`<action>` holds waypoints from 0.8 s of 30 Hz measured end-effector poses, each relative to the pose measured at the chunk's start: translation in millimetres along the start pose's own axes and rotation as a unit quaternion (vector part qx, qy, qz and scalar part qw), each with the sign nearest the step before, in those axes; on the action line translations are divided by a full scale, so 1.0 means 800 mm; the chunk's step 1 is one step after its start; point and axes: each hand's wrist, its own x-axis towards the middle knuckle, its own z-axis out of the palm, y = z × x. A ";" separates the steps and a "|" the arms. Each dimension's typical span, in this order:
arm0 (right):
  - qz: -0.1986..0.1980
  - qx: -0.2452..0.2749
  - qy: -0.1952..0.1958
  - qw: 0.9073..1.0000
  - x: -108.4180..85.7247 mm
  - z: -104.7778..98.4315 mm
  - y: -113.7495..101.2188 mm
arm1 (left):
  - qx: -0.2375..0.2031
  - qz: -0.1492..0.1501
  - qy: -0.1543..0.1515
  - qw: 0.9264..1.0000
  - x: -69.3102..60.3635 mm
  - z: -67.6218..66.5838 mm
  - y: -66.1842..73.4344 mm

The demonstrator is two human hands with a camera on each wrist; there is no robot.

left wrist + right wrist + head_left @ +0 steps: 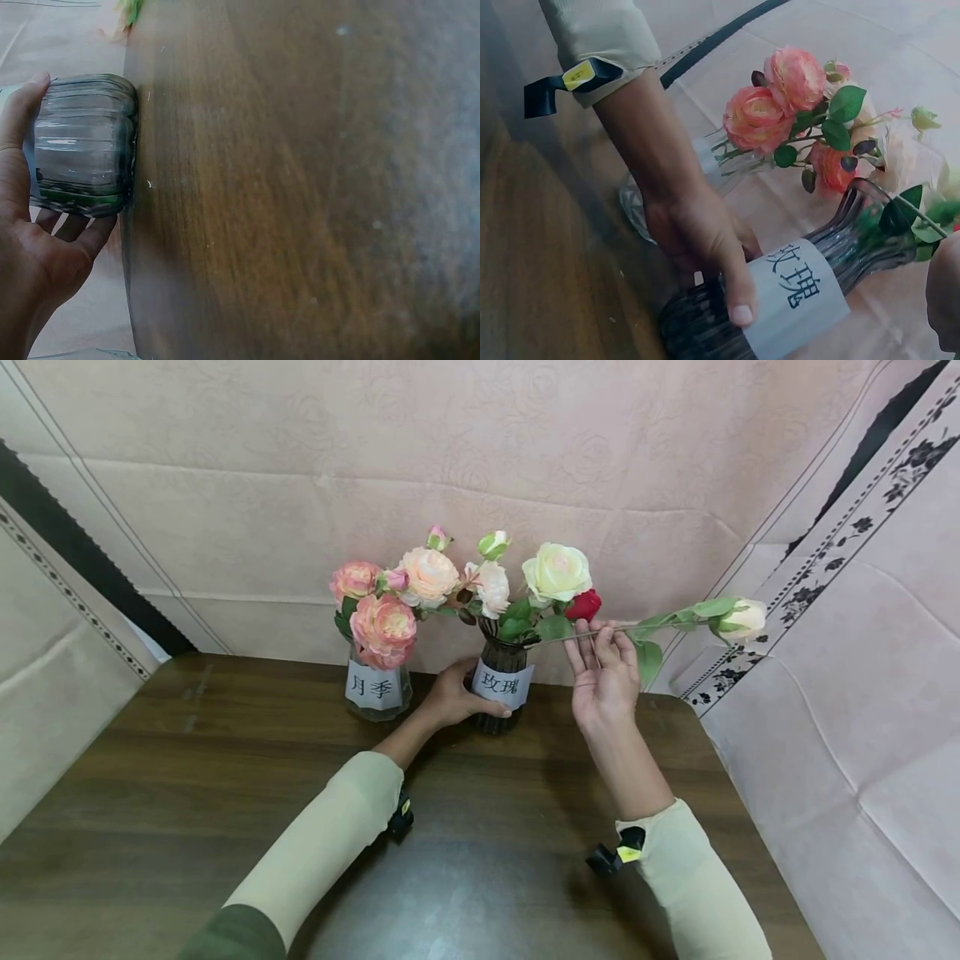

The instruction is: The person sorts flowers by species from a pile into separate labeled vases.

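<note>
My left hand [453, 695] grips a dark ribbed glass vase [491, 724] with a white label, thumb across its front. A pale green-white rose [557, 572] and a red rose [583, 605] stand at that vase. Palm up, my right hand [606, 685] holds the thin stem of a cream rose [741, 620] in its fingers. The stem lies nearly level, its bloom pointing right and its lower end by the vase's mouth. In the right wrist view, the right hand [945, 292] shows only partly at the edge. In the left wrist view, fingers wrap the vase [86, 142].
Left of the dark vase stands a clear glass vase [401, 692] with a label, holding pink-peach flowers [382, 631]. Both vases are near the back edge of the brown wooden table [262, 793]. Pale patterned cloth [247, 527] hangs close behind and at the sides.
</note>
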 end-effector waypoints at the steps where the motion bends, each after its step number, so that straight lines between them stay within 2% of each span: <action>1: -0.003 0.003 0.002 1.000 0.000 0.003 0.001 | -0.001 0.002 0.000 1.000 0.000 0.000 0.000; 7: -0.027 -0.020 0.005 0.999 0.003 0.015 0.007 | 0.000 0.010 -0.003 1.000 -0.001 0.002 0.002; 13: -0.059 -0.107 -0.014 0.992 0.000 0.017 0.016 | -0.001 0.012 -0.005 1.000 -0.001 0.004 0.003; 20: -0.101 -0.218 -0.048 0.969 -0.008 0.018 0.040 | 0.001 -0.004 0.002 1.000 -0.001 0.000 0.002; 24: -0.121 -0.281 -0.050 0.951 -0.013 0.017 0.056 | 0.003 0.000 0.000 1.000 -0.001 -0.001 0.002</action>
